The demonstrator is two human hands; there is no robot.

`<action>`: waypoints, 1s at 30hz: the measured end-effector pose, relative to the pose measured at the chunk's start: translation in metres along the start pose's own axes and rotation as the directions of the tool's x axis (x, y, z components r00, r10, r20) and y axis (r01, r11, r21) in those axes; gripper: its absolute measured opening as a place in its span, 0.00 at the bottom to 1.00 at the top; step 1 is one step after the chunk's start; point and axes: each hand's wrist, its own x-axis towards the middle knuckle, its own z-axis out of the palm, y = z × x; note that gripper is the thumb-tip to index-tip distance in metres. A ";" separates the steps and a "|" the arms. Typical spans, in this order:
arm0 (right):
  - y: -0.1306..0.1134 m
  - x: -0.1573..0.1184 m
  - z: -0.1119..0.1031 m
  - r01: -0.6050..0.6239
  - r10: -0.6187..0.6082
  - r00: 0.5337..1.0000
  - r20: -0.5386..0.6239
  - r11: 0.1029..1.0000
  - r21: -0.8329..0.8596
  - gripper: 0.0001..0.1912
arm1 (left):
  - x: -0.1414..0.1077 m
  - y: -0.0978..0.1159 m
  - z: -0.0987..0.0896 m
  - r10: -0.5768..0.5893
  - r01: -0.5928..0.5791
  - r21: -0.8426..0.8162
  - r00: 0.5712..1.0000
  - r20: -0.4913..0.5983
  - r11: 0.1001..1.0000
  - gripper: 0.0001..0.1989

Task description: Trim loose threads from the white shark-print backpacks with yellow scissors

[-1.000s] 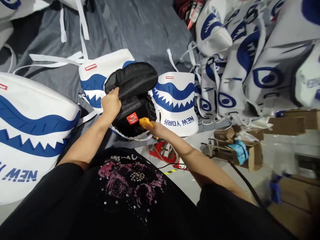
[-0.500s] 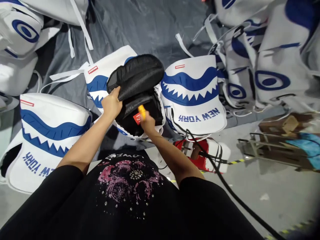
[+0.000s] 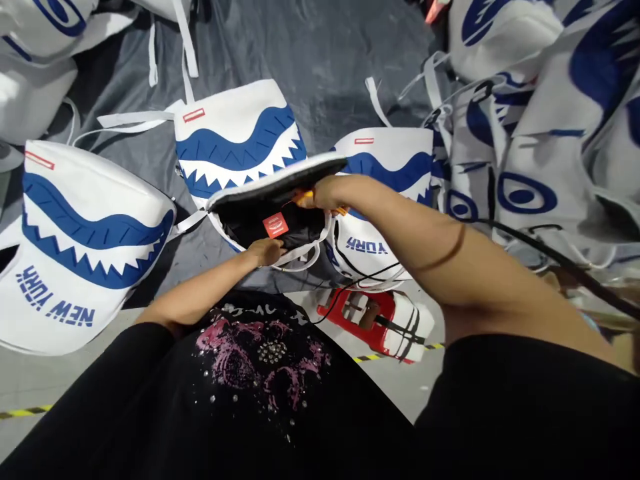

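In front of me lies a white backpack [image 3: 230, 137] with a blue band and jagged teeth. Its lower flap [image 3: 280, 177] is lifted, showing a black lining and a red square label [image 3: 275, 225] inside. My left hand [image 3: 267, 252] is closed on the near rim of the opening, its fingertips partly hidden. My right hand [image 3: 327, 193] reaches across under the flap's right end, closed around a small yellow-orange tool [image 3: 302, 198]. What kind of tool it is cannot be made out. The hand covers part of it.
Similar white backpacks lie to the left [image 3: 95, 220] and right [image 3: 385, 167], with more piled at the far right [image 3: 530, 167] and upper left. Grey sheeting [image 3: 310, 53] covers the table. A red and white object [image 3: 380, 320] stands below its edge. A black cord [image 3: 560, 257] crosses the right side.
My left hand has left the raised flap and moved down to the near rim. My right hand has moved up and right with the yellow-orange tool. The flap has come lower.
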 end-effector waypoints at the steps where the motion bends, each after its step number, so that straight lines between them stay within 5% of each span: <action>1: 0.000 0.010 -0.009 -0.024 0.026 0.996 0.085 0.999 -0.024 0.21 | 0.009 0.001 -0.003 -0.008 0.010 -0.033 0.997 0.072 0.999 0.27; 4: -0.002 0.031 -0.024 -0.117 0.121 0.974 0.194 0.993 -0.030 0.21 | 0.018 0.000 -0.007 0.018 0.006 -0.111 0.978 0.210 0.994 0.34; 8: 0.003 0.039 -0.032 -0.071 0.099 0.940 0.325 0.993 -0.098 0.24 | 0.005 0.002 0.006 0.009 -0.004 -0.041 0.992 0.129 0.999 0.45; 11: 0.018 0.037 -0.043 0.102 -0.011 0.881 0.473 0.981 -0.167 0.27 | -0.004 0.006 0.015 -0.007 0.013 -0.114 0.999 0.049 0.993 0.33; 16: 0.059 0.035 -0.068 0.199 -0.107 0.843 0.527 0.973 -0.121 0.33 | 0.000 -0.001 0.022 -0.253 0.244 -0.134 0.966 -0.056 0.960 0.16; 19: 0.072 0.034 -0.074 0.151 -0.114 0.860 0.497 0.988 -0.034 0.35 | 0.012 -0.005 0.026 -0.362 0.346 -0.124 0.922 -0.139 0.930 0.15; 22: 0.060 0.020 -0.074 -0.015 0.019 0.886 0.463 1.000 -0.014 0.33 | 0.019 -0.002 0.030 -0.425 0.393 -0.175 0.878 -0.222 0.903 0.13; 27: 0.033 -0.032 -0.084 -0.141 0.240 0.786 0.570 0.967 -0.213 0.25 | -0.020 -0.002 0.035 -0.363 0.209 -0.384 0.846 -0.391 0.900 0.10; 30: 0.063 -0.081 -0.085 -0.267 0.181 0.818 0.546 0.960 0.082 0.18 | -0.072 -0.029 0.036 -0.380 0.050 -0.529 0.752 -0.539 0.847 0.16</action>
